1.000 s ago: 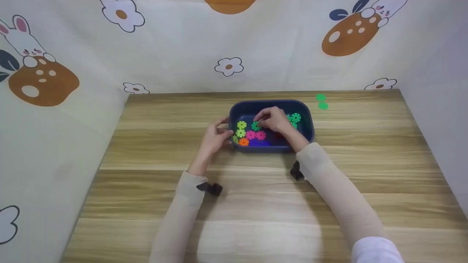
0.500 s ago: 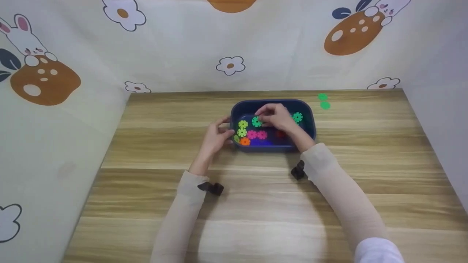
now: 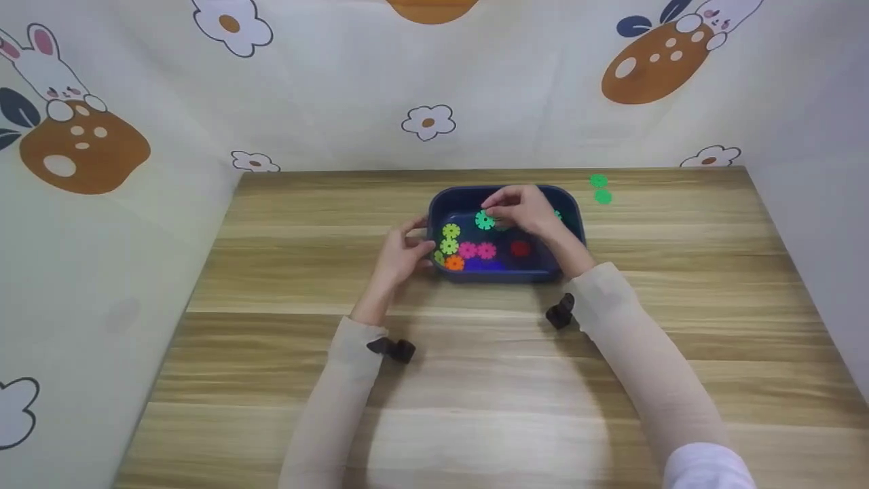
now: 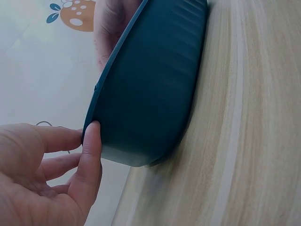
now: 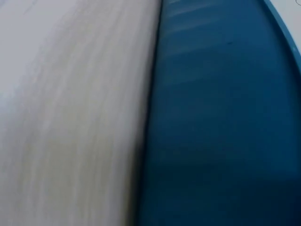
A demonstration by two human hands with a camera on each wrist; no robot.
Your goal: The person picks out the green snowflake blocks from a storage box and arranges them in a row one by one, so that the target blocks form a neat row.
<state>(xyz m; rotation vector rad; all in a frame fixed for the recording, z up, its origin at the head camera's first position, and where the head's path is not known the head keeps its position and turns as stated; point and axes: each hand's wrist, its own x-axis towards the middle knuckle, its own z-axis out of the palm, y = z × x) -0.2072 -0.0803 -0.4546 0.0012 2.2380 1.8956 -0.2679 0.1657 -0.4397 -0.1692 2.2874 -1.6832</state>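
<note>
A dark blue plastic tub (image 3: 529,277) rests on the wooden table with several toothed snowflake discs inside. My left hand (image 3: 399,255) pinches its left rim; in the left wrist view, thumb and fingers of that hand (image 4: 51,174) grip the tub wall (image 4: 146,89). Over the tub, my right hand (image 3: 528,209) pinches a green snowflake disc (image 3: 485,219) between thumb and fingertips. Lower in the tub lie yellow-green discs (image 3: 450,231), pink discs (image 3: 468,250), an orange disc (image 3: 454,263) and a red disc (image 3: 520,248). The right wrist view shows only the tub's outside (image 5: 216,108) and table.
Two green discs (image 3: 599,180) lie on the table (image 3: 679,272) beyond the tub's right end. A patterned cloth (image 3: 339,81) hangs behind the table, with more at the left side. Dark wrist cameras (image 3: 560,312) stick out from both sleeves.
My right hand has lifted the green disc slightly and moved it right and away from me, uncovering the red disc. The left hand has stayed on the rim.
</note>
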